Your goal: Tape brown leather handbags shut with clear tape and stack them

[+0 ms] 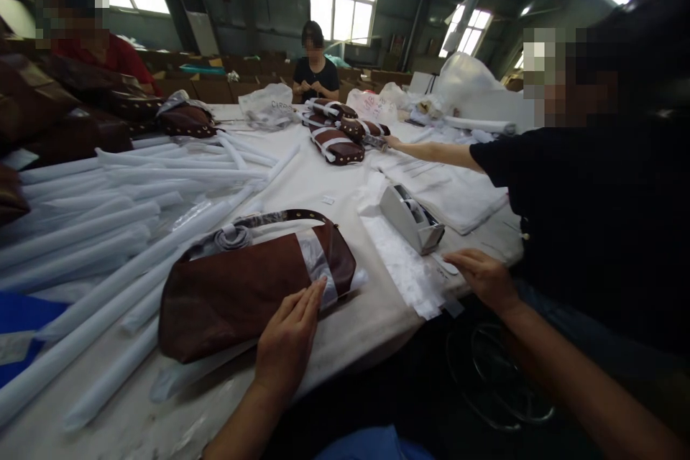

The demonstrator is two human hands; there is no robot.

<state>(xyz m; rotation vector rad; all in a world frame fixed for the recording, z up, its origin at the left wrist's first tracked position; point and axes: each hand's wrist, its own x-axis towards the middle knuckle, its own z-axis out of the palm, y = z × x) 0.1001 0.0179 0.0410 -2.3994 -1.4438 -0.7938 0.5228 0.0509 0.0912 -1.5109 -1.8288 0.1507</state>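
A brown leather bag (237, 295) with a studded strap lies on the white table (345, 194) in front of me. A pale band (318, 259) is wrapped round its right end. My left hand (288, 341) lies flat on the bag, fingers stretched out and fingertips on that band. My right hand (482, 277) rests open, palm down, at the table's edge. It sits beside a small strip of tape (445, 264) and a white tissue sheet (404, 266). A grey tape dispenser (412, 219) stands just beyond the right hand.
Several long white paper rolls (108, 230) cover the table's left side. Banded brown bags (337, 144) lie further back, where a co-worker's arm (431, 152) in a black shirt reaches from the right. Dark bags (80, 115) are piled far left. Two more people sit at the far side.
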